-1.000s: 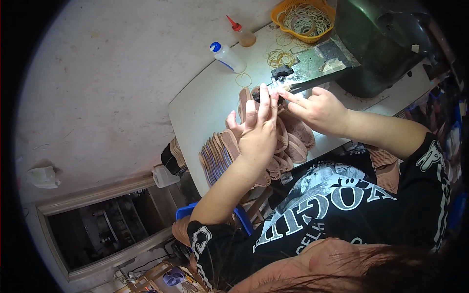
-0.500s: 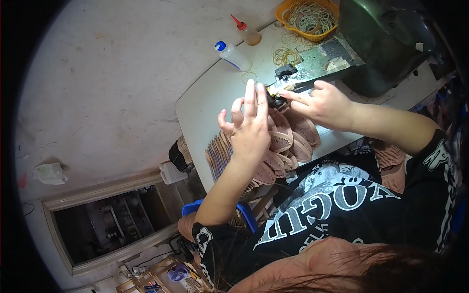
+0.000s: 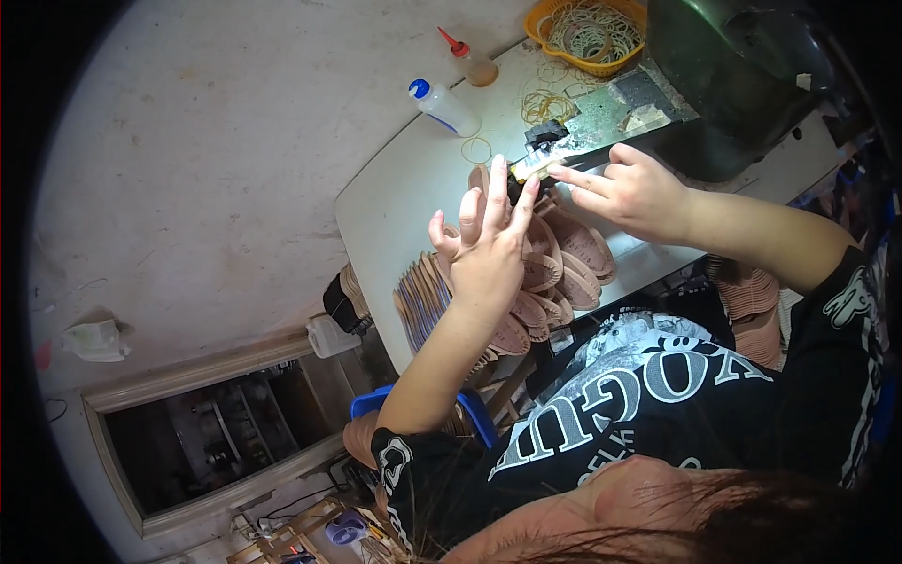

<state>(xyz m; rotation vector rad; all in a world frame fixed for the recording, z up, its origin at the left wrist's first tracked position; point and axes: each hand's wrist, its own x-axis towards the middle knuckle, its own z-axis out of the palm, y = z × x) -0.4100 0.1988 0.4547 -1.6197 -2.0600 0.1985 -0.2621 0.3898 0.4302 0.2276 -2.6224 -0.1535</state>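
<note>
Step judged as close handwork at machine's lit end. Left hand (image 3: 487,266) spread over brown pads (image 3: 583,282), anything beneath hidden; right hand (image 3: 639,199) pointed in by forefinger, other fingers bent, at green machine (image 3: 728,136); hold could not be told for either. Steady fingertips judged called for.

Beyond, left to right: stained wall (image 3: 207,169), dark window (image 3: 174,432), pale surface (image 3: 376,202) bearing row of upright pads (image 3: 418,293), blue-capped bottle (image 3: 456,111), yellow basket (image 3: 584,66) of bands.
</note>
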